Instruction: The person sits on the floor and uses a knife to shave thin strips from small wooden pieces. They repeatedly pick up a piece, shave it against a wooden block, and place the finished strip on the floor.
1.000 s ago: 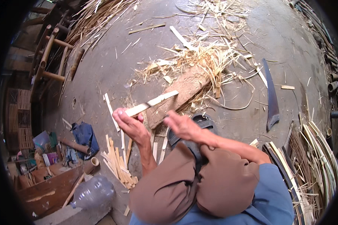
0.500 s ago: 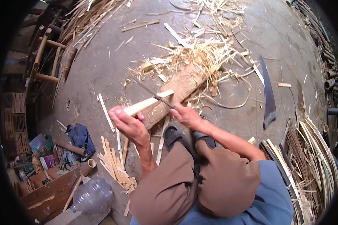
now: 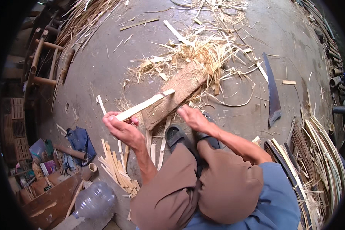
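Observation:
A pale split bamboo strip (image 3: pixel 145 104) is pinched near its lower end in my left hand (image 3: pixel 122 128), the fingers closed round it. Its far end slants up over a thick, rough brown wooden board (image 3: pixel 188 78). My right hand (image 3: pixel 193 119) is closed just off the board's right edge, above my sandals. The knife it gripped a moment ago can hardly be made out now; its blade seems turned edge-on or blurred. Curly bamboo shavings (image 3: pixel 214 53) lie heaped at the board's far end.
A handsaw (image 3: pixel 271 92) lies on the floor at the right. Cut strips (image 3: pixel 117 166) are piled by my left knee, near a clear plastic bottle (image 3: pixel 95 200). Long split bamboo (image 3: pixel 322 153) is stacked at the right; a bamboo frame (image 3: pixel 46 57) stands at the far left.
My left hand has drawn slightly left with the strip. My right hand has shifted a little right, and the knife blade that crossed the strip no longer shows there.

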{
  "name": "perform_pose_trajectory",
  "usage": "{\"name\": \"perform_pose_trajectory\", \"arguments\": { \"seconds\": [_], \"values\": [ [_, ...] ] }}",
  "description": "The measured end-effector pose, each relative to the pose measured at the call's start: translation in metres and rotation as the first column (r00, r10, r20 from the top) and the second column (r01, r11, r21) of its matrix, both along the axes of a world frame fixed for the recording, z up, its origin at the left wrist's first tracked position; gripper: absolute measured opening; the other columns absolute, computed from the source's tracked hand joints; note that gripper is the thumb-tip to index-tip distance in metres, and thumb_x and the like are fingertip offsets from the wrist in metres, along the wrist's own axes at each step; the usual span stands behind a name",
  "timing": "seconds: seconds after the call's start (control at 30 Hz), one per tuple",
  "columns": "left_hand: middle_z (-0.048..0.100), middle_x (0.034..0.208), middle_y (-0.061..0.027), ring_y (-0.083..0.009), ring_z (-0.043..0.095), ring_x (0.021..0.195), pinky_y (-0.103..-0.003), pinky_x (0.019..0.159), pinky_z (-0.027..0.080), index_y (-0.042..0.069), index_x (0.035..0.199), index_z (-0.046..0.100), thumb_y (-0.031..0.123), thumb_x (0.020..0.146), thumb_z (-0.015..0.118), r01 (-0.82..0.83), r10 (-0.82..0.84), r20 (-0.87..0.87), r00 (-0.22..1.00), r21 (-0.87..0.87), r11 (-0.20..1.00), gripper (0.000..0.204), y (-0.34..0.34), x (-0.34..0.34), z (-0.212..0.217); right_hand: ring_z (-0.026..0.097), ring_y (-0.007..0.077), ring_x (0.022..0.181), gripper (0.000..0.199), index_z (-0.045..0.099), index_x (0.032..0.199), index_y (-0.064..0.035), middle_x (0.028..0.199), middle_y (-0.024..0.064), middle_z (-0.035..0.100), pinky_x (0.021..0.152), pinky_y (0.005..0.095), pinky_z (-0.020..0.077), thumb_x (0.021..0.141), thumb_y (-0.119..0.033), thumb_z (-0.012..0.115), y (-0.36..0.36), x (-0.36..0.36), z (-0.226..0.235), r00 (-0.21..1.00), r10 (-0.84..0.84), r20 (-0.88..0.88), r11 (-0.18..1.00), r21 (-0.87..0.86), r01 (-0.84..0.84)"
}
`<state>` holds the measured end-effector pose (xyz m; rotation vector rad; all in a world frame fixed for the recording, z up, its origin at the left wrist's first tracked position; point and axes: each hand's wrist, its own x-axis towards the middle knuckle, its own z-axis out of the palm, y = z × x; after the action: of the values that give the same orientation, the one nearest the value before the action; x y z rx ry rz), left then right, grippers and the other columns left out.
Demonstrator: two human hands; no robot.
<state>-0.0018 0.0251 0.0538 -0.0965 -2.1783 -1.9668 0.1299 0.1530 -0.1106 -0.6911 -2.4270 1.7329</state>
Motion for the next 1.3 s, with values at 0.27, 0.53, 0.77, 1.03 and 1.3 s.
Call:
{"name": "perform_pose_trajectory", "arguments": {
  "seconds": [0.27, 0.53, 0.77, 1.03, 1.3],
  "values": [
    [0.050, 0.066, -0.0058, -0.0132, 0.050, 0.047, -0.024, 0.040, 0.036, 0.005, 0.096, 0.047, 0.031, 0.104, 0.035, 0.030, -0.030, 0.040, 0.999, -0.004, 1.000, 0.030, -0.002, -0.003, 0.008, 0.055, 0.0468, 0.069, 0.042, 0.049, 0.091, 0.0004, 0.072, 0.0273, 0.055, 0.064, 0.0502, 0.0451, 0.104, -0.039, 0.045, 0.012, -0.008, -0.016, 0.997, -0.017, 0.079, 0.999, -0.036, 0.020],
    [0.050, 0.066, -0.0057, -0.0128, 0.049, 0.050, -0.026, 0.045, 0.041, 0.002, 0.099, 0.052, 0.042, 0.107, 0.036, 0.017, -0.020, 0.026, 0.999, 0.110, 0.994, 0.044, -0.021, -0.017, -0.002, 0.058, 0.0473, 0.071, 0.041, 0.052, 0.092, 0.0032, 0.072, 0.0305, 0.058, 0.066, 0.0515, 0.0453, 0.104, -0.035, 0.044, 0.023, 0.007, 0.015, 0.954, 0.022, 0.300, 0.983, -0.178, 0.033],
    [0.069, 0.080, -0.0166, -0.0217, 0.071, 0.069, -0.032, 0.061, 0.059, -0.011, 0.103, 0.065, 0.033, 0.108, 0.037, 0.244, -0.197, 0.145, 0.970, -0.501, 0.831, 0.052, -0.032, 0.001, 0.020, 0.061, 0.0496, 0.068, 0.031, 0.041, 0.103, -0.0059, 0.070, 0.0258, 0.060, 0.056, 0.0551, 0.0439, 0.104, -0.037, 0.045, -0.024, -0.020, 0.100, 0.936, 0.298, -0.188, 0.951, -0.027, -0.308],
    [0.068, 0.087, -0.0195, -0.0258, 0.071, 0.077, -0.034, 0.069, 0.063, -0.015, 0.103, 0.063, 0.028, 0.108, 0.038, 0.180, -0.173, 0.060, 0.983, -0.505, 0.844, 0.049, -0.038, 0.010, 0.011, 0.063, 0.0427, 0.071, 0.034, 0.048, 0.099, -0.0046, 0.070, 0.0249, 0.058, 0.063, 0.0524, 0.0462, 0.103, -0.038, 0.047, -0.028, -0.027, 0.118, 0.942, 0.334, -0.033, 0.930, -0.148, -0.335],
    [0.068, 0.090, -0.0178, -0.0236, 0.071, 0.077, -0.032, 0.070, 0.061, -0.013, 0.107, 0.062, 0.030, 0.108, 0.039, 0.223, -0.195, 0.114, 0.974, -0.336, 0.915, 0.049, -0.041, 0.013, -0.005, 0.062, 0.0513, 0.080, 0.037, 0.053, 0.099, -0.0020, 0.078, 0.0297, 0.063, 0.067, 0.0556, 0.0454, 0.103, -0.038, 0.044, 0.006, -0.001, 0.002, 0.989, 0.144, 0.021, 0.985, 0.096, -0.145]
  ]
}}
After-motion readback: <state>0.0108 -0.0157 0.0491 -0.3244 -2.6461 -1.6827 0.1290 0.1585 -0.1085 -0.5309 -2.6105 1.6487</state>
